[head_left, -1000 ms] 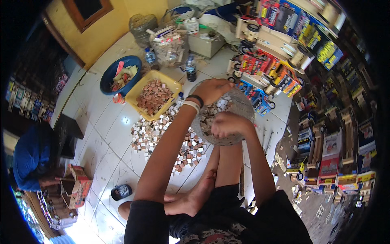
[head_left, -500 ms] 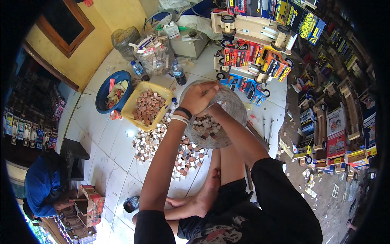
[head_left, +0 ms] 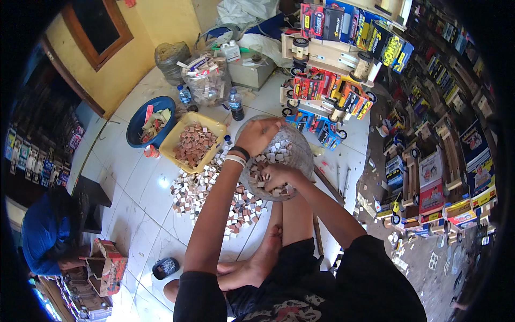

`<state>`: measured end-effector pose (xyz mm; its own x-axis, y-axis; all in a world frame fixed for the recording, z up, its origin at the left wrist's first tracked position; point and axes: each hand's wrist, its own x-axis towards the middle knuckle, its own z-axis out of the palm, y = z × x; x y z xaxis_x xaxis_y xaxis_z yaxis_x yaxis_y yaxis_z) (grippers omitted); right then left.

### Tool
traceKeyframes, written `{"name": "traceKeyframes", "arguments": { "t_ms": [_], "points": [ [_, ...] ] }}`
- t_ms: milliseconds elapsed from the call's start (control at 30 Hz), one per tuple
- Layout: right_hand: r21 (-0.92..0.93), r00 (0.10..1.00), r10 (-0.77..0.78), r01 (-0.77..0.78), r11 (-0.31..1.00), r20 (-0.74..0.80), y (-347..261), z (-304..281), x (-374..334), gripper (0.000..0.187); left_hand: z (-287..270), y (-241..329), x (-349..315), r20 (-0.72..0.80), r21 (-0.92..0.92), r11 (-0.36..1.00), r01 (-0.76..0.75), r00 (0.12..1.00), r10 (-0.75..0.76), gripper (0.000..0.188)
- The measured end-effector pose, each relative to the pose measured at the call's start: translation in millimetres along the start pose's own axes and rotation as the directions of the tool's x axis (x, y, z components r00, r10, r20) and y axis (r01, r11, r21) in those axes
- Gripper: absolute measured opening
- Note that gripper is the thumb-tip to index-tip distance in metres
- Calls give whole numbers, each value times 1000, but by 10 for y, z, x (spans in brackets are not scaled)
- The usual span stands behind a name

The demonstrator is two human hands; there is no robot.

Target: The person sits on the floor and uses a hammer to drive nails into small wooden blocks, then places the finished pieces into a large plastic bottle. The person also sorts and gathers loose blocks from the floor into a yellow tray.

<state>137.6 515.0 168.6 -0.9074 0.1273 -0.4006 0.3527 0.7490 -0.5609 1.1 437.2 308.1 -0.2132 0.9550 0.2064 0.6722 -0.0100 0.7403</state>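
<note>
A round grey basin (head_left: pixel 303 140) rests by my shins, holding many small square wooden pieces (head_left: pixel 280 152) with white or brown faces. My left hand (head_left: pixel 259 136), a dark and a white band at its wrist, grips the basin's far left rim. Down inside the basin, my right hand (head_left: pixel 279 176) has its fingers curled among the pieces; the fingertips are partly hidden. Loose square pieces (head_left: pixel 199 189) lie spread on the white tiles left of the basin. Beyond them stands a yellow tub (head_left: pixel 170 140) of brown square pieces.
A blue basin (head_left: pixel 135 119) of scraps, a dark-filled bottle (head_left: pixel 235 105) and a bag of wood offcuts (head_left: pixel 210 86) stand farther back. Wooden toy trucks (head_left: pixel 332 86) are stacked at the far right. At lower left, a person in blue (head_left: pixel 45 233) handles a red box-like piece (head_left: pixel 110 268).
My right hand has come from the far rim down into the basin among the pieces. The basin has tipped to show more of its contents. My left hand keeps its rim hold.
</note>
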Motion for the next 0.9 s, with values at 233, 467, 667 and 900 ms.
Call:
{"name": "traceKeyframes", "arguments": {
  "t_ms": [233,467,667,900],
  "points": [
    [362,940,23,108,926,-341,128,81,-149,55,10,-1,-86,-38,43,997,-62,997,63,43],
    [917,943,129,256,305,-306,-119,-111,-460,46,-44,-162,65,13,15,984,-175,985,175,41],
    [979,956,224,201,-36,-188,-289,-136,-503,37,24,-188,206,27,-2,985,-175,984,175,41],
    [910,995,37,101,-402,-94,-172,-186,-357,18,-60,-168,165,36,-88,986,-143,989,147,40]
  ]
}}
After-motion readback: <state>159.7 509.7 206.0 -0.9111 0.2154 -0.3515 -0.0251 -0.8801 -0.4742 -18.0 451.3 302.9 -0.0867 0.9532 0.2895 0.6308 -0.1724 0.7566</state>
